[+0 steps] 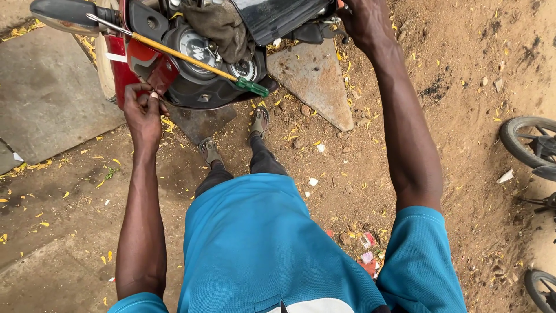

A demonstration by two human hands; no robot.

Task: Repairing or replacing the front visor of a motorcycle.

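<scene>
Closest to the camera is the person's own bright blue short-sleeved shirt (pixel 255 249), and below it dark trouser legs run down to two feet in grey open sandals (pixel 234 136) planted on sandy brown ground (pixel 463 116) strewn with small yellow leaves and pebbles. A scrap of red and white litter (pixel 365 261) lies on the dirt just beside the right sleeve. Further out, the left hand (pixel 143 110) reaches forward with its fingers pinched narrowly together on the lower edge of the red plastic fairing panel (pixel 145 66) at the front of a motorcycle; what small part sits between the fingertips (if any) is too small to tell. Across the motorcycle's round grey instrument dials (pixel 194 46) lies a long screwdriver with a yellow shaft and green handle (pixel 191 58), slanting from upper left down to lower right, touched by neither hand. A crumpled grey-brown rag (pixel 223 26) is draped over the dials beside it. The right hand (pixel 362 17) stretches to the top edge of the view, resting on the motorcycle near its black handlebar area (pixel 307 29); its fingers are cut off by the frame, so their spread cannot be told. A flat grey stone slab (pixel 315 78) lies beneath, and a concrete slab (pixel 46 93) sits left. At far right, two spoked black wheels (pixel 530 139) stand well apart from the hands.
</scene>
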